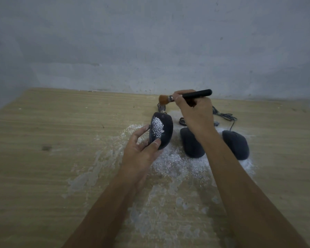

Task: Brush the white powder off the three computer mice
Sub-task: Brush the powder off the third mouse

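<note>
My left hand (141, 153) holds a black mouse (166, 130) tilted up off the table, with a patch of white powder (157, 128) on its top. My right hand (195, 113) grips a black-handled brush (197, 94), whose tan bristles (163, 99) hover just above the far end of that mouse. Two more black mice lie flat on the table: the middle mouse (191, 145), partly hidden by my right forearm, and the right mouse (235, 144).
White powder (170, 165) is scattered over the wooden table (52, 158) around and in front of the mice. Grey cables (224, 115) trail behind them toward the grey wall (150, 42) at the table's back edge.
</note>
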`<action>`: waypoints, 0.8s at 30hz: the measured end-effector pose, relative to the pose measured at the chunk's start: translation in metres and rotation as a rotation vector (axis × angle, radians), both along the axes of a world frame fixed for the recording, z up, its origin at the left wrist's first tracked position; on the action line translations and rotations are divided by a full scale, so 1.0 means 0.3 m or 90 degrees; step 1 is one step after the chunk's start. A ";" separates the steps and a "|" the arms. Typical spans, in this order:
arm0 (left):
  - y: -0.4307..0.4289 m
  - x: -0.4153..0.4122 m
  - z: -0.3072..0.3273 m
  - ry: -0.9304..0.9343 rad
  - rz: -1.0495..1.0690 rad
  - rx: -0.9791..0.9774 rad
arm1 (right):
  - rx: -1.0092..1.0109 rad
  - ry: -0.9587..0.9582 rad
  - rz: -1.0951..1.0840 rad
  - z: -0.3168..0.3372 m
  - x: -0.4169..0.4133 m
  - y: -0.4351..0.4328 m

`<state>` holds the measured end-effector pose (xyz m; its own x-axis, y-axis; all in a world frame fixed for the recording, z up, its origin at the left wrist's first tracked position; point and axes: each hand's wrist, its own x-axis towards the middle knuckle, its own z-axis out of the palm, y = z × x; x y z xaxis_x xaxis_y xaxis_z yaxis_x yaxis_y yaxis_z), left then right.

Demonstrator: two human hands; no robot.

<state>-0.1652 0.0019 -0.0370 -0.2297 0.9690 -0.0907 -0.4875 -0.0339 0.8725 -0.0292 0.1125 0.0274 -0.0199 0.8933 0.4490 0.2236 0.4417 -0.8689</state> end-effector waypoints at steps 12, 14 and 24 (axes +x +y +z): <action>0.014 -0.011 0.008 -0.066 0.035 -0.009 | -0.072 -0.139 0.055 -0.008 0.054 0.012; 0.017 -0.013 0.003 -0.079 0.042 -0.011 | -0.093 -0.129 0.044 -0.006 0.056 0.017; 0.022 -0.017 0.003 -0.092 0.055 -0.010 | -0.069 -0.130 0.090 0.036 0.057 -0.008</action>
